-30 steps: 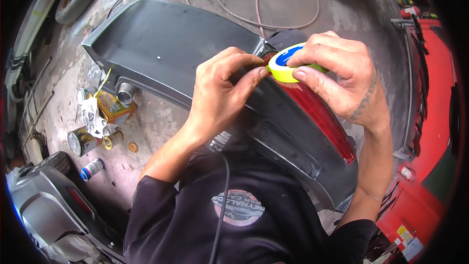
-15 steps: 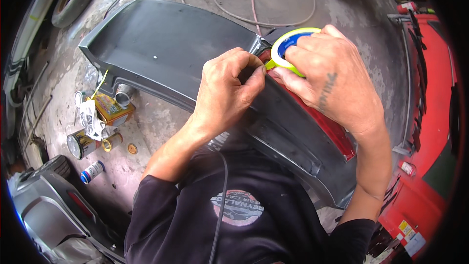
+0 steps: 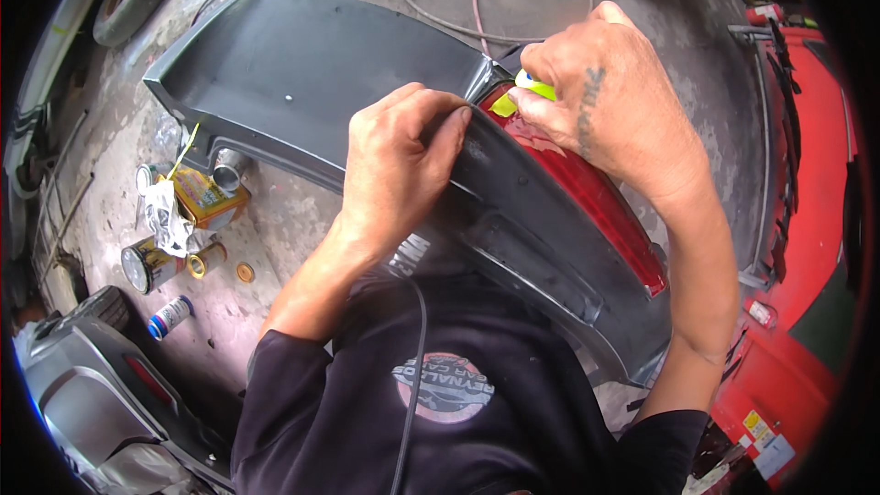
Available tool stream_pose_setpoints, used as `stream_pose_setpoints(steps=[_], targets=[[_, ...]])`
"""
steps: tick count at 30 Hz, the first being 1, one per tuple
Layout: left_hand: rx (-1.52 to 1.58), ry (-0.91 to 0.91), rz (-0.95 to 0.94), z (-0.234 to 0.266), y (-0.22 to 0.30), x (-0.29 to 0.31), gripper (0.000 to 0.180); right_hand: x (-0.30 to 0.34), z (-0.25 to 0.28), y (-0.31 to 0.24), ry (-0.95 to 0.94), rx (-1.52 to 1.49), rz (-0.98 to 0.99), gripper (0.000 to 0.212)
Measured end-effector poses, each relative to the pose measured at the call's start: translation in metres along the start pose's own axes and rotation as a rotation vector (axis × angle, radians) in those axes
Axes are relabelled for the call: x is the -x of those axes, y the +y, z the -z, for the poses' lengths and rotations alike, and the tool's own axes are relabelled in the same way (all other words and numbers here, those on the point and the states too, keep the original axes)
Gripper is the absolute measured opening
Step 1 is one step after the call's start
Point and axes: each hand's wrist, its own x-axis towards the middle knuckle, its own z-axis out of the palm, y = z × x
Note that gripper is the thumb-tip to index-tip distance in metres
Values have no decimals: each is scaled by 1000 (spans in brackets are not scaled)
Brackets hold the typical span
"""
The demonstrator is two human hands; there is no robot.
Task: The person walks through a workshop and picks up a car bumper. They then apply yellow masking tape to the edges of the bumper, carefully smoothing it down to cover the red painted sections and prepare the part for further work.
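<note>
A dark grey car bumper (image 3: 312,64) lies across in front of me, with a long red light lens (image 3: 600,206) set along its right part. My right hand (image 3: 610,105) grips a roll of yellow-green masking tape (image 3: 543,89) above the lens's far end; the fingers hide most of the roll. A short flap of yellow tape (image 3: 503,104) shows at that end of the lens, just left of the roll. My left hand (image 3: 399,151) is pinched closed at the bumper's edge beside the lens. Whatever lies between its fingertips is too small to make out.
To the left on the floor stand a yellow can (image 3: 209,197), a crumpled white plastic bag (image 3: 165,220), a tipped tin (image 3: 147,266) and a small blue can (image 3: 171,318). A grey bumper (image 3: 101,385) is at lower left. Red car parts (image 3: 816,174) line the right; a hose (image 3: 477,0) loops behind.
My left hand has moved left, away from the roll. The right hand has turned and shifted up, so the roll's round face is now mostly hidden. More of the red lens shows.
</note>
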Motion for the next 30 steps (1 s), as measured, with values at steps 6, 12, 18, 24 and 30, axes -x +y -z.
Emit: stream_pose_setpoints(steps=[6, 12, 18, 24, 30], targets=[[-96, -5, -129, 0, -2, 17, 18, -7, 0, -5, -42, 43, -11, 29], [-249, 68, -351, -10, -6, 30, 32, -16, 2, -15, -128, 162, -9, 27], [-341, 47, -428, -14, -9, 36, 49, -17, 1, -18, -109, 178, -3, 26], [-375, 27, -417, -17, -6, 36, 51, -18, -3, -19, -69, 227, 7, 12], [-386, 20, -400, -18, -7, 35, 50, -20, -4, -20, -71, 224, 17, 13]])
